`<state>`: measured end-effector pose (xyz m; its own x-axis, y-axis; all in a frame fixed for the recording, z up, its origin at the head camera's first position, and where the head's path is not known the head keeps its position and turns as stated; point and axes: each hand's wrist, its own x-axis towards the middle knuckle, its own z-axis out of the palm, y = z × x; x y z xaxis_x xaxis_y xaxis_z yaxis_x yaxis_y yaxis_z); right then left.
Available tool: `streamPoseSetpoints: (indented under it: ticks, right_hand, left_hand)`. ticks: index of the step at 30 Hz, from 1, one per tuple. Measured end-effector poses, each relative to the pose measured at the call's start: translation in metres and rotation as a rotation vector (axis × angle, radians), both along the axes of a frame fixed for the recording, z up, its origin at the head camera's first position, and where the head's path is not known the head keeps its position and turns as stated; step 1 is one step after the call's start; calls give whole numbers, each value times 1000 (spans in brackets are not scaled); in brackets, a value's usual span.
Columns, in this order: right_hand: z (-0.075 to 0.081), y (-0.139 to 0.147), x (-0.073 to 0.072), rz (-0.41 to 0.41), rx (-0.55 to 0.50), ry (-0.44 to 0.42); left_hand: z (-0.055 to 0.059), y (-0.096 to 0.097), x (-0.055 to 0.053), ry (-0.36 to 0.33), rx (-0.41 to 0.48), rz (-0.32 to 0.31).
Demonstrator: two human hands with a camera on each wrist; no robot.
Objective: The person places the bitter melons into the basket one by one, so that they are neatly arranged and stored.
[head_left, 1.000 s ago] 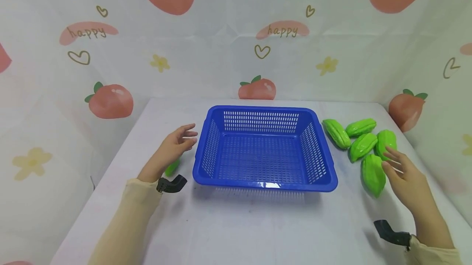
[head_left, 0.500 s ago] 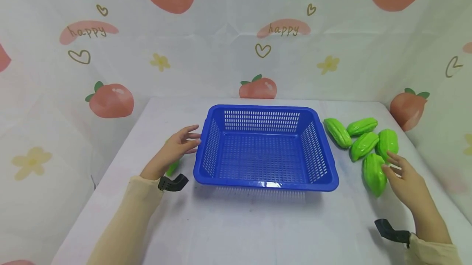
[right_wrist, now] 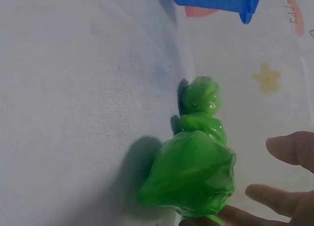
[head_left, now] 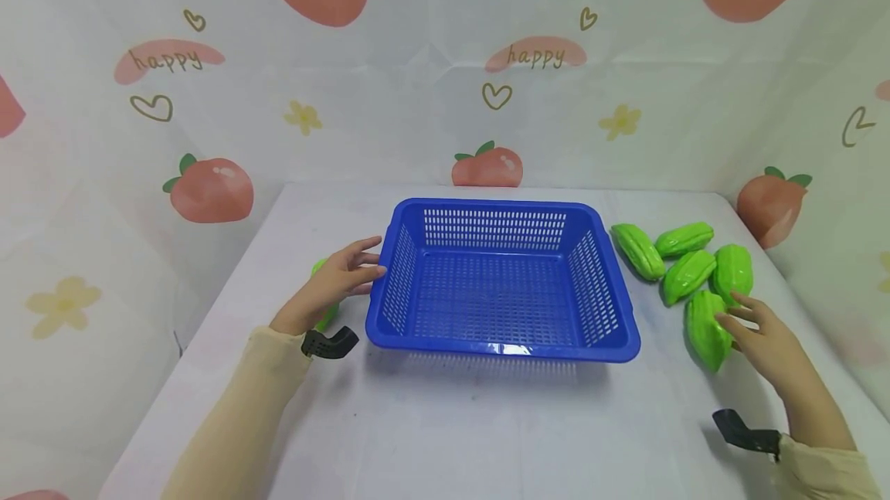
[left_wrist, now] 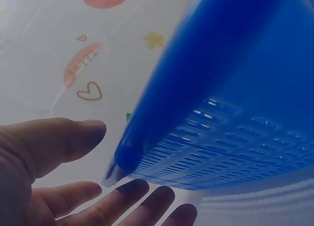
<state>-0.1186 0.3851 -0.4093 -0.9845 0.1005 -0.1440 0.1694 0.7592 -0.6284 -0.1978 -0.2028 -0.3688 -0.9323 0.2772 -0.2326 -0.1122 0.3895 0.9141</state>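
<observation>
A blue plastic basket point(head_left: 504, 351) with slotted walls stands mid-table, with nothing in it. My left hand point(head_left: 334, 284) is at its left rim, fingers extended and spread; in the left wrist view the thumb and fingers point(left_wrist: 156, 201) lie either side of the rim's end. Behind that hand, a green fruit point(head_left: 327, 320) is mostly hidden. Several bright green, ridged fruits like star fruit lie to the basket's right. Beside the nearest ridged green fruit point(head_left: 708, 330) is my right hand point(head_left: 768, 345), fingers loosely bent and apart, their tips right at its side.
The white-covered table point(head_left: 445, 438) reaches back to a fruit-printed cloth point(head_left: 417, 113), which also hangs at both sides. A long green fruit point(head_left: 637, 253) lies close to the basket's right wall. Black camera mounts point(head_left: 330, 343) jut from both wrists.
My left hand has moved right, up to the basket's left rim. My right hand has shifted slightly down and closer to the nearest green fruit. Basket and fruits stay put.
</observation>
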Motion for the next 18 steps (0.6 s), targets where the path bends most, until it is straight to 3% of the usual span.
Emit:
streamPoseSetpoints:
  ticks: [12, 18]
  right_hand:
    - [-1, 6, -3, 19, -131, -65]
    - [1, 9, -5, 33, -101, -117]
  left_hand:
    - [-4, -1, -3, -79, 69, 15]
    - [-7, -3, -5, -85, 85, 11]
